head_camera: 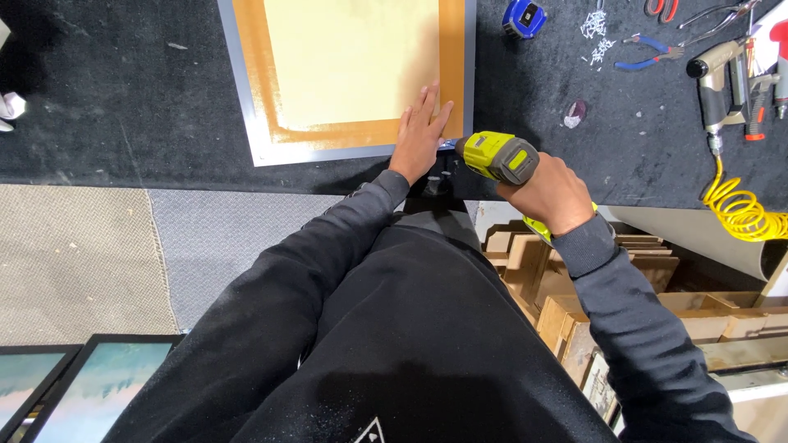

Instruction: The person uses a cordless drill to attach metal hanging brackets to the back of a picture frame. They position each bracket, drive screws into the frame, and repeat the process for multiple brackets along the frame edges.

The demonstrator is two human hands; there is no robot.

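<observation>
- Looking down from the head camera: the frame [349, 78] lies face-down on the black-carpeted bench [123, 90], brown backing paper up, silver-grey edge showing along its left and near sides.
- Left hand [420, 131] rests flat on the frame's near right corner, fingers spread and pointing away from the body, palm pressing down. It grips nothing; it only pins the corner.
- Right hand [552, 193] is wrapped tight round the handle of a yellow-green cordless drill [499, 156], just right of the left hand and a little nearer the body.
- Key relation: the drill's long axis runs roughly right to left, nose aimed at the frame's near right corner. The tip sits just under the heel of the left hand, at the bench edge. Whether the bit touches the frame I cannot tell; the nose is partly hidden in shadow.
- The two hands are close but apart, with the drill body between them. The left is the one on the frame; the right reaches it only through the tool.
- The frame's bulk lies ahead and to the left of both hands.
- Farther right on the bench, well apart: blue tape measure [524, 18], blue-handled pliers [648, 51], an air nailer [722, 78] with coiled yellow hose [739, 209], scattered small metal bits [595, 37].
</observation>
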